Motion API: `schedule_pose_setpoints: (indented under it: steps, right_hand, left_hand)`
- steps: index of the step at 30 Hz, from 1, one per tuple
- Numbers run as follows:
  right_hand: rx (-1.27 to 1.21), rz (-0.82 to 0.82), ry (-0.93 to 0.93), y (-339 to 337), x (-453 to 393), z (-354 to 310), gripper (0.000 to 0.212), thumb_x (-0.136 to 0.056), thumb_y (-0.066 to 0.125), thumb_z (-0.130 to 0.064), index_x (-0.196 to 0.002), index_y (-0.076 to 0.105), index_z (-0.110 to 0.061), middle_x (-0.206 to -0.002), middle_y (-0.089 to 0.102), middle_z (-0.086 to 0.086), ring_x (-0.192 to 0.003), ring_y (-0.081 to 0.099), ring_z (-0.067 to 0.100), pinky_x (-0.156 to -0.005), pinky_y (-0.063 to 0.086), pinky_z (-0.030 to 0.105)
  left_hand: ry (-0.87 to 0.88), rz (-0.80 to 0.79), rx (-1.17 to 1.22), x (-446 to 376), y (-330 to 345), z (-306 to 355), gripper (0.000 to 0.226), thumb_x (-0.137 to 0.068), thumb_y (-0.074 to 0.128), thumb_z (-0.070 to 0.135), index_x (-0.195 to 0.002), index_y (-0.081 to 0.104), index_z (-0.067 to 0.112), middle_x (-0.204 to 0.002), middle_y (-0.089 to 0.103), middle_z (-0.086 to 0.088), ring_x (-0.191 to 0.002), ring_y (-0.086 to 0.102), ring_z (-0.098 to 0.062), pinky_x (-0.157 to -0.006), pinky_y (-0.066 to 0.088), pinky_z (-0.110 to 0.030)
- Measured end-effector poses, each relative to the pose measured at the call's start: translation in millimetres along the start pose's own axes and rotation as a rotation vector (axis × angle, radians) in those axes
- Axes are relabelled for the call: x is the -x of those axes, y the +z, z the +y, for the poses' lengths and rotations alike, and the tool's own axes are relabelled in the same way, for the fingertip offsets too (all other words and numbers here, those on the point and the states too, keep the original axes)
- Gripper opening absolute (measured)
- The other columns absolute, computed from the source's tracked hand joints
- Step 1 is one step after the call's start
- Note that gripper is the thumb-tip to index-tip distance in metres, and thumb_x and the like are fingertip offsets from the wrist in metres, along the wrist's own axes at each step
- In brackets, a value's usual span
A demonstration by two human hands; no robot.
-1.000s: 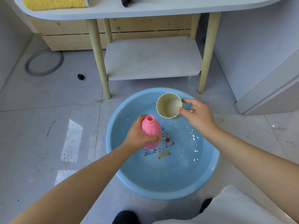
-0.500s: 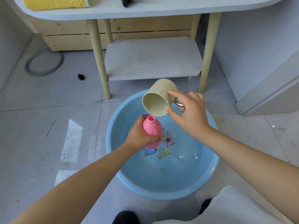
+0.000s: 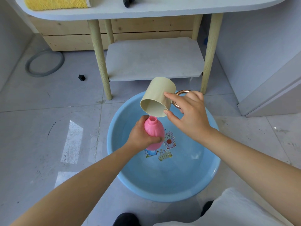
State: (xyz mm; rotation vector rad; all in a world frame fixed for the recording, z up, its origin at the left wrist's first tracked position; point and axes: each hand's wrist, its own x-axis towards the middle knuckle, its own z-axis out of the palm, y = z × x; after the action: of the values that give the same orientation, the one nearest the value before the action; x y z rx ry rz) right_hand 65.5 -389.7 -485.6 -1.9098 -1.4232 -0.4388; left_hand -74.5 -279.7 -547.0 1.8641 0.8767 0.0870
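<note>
Glossy grey floor tiles [image 3: 48, 128] are lying open across the left of the frame. At centre the left hand [image 3: 140, 136] is wrapping round a smooth pink bottle [image 3: 154, 132], holding it upright over the round blue basin [image 3: 162, 197]. Just above its mouth a cream cylindrical cup [image 3: 158, 95] is tilting (lip nearly touching), the right hand [image 3: 190, 115] gripping its wall and gold ring handle [image 3: 182, 92]. A wooden table leg [image 3: 210, 54] is standing close behind the basin's upper-right rim.

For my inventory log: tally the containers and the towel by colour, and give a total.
Pink: 1, bottle
Cream: 1, mug
Blue: 1, basin
Yellow: 1, towel
Total: 4
</note>
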Motion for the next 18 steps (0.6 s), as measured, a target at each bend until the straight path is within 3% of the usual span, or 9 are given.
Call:
schedule_pose_setpoints:
  steps: [6, 18]
  right_hand:
    - [0.055, 0.003, -0.018, 0.7, 0.3, 2.2, 0.039, -0.078, 0.068, -0.028, -0.113, 0.068, -0.011, -0.066, 0.054, -0.005, -0.076, 0.042, 0.014, -0.087, 0.032, 0.032]
    - [0.110, 0.015, -0.095, 2.4, -0.7, 3.9, 0.038, -0.082, 0.066, -0.029, -0.116, 0.067, -0.012, -0.065, 0.057, -0.003, -0.075, 0.042, 0.015, -0.089, 0.032, 0.031]
  left_hand:
    - [0.001, 0.005, -0.006, 0.3, 0.2, -0.2, 0.072, -0.061, 0.086, 0.023, -0.118, 0.044, 0.032, -0.109, 0.057, 0.006, -0.098, 0.056, -0.019, -0.076, 0.051, -0.033]
    - [0.001, 0.003, -0.001, 0.2, -0.6, -0.2, 0.070, -0.060, 0.087, 0.025, -0.115, 0.043, 0.032, -0.109, 0.057, 0.007, -0.098, 0.056, -0.018, -0.075, 0.050, -0.032]
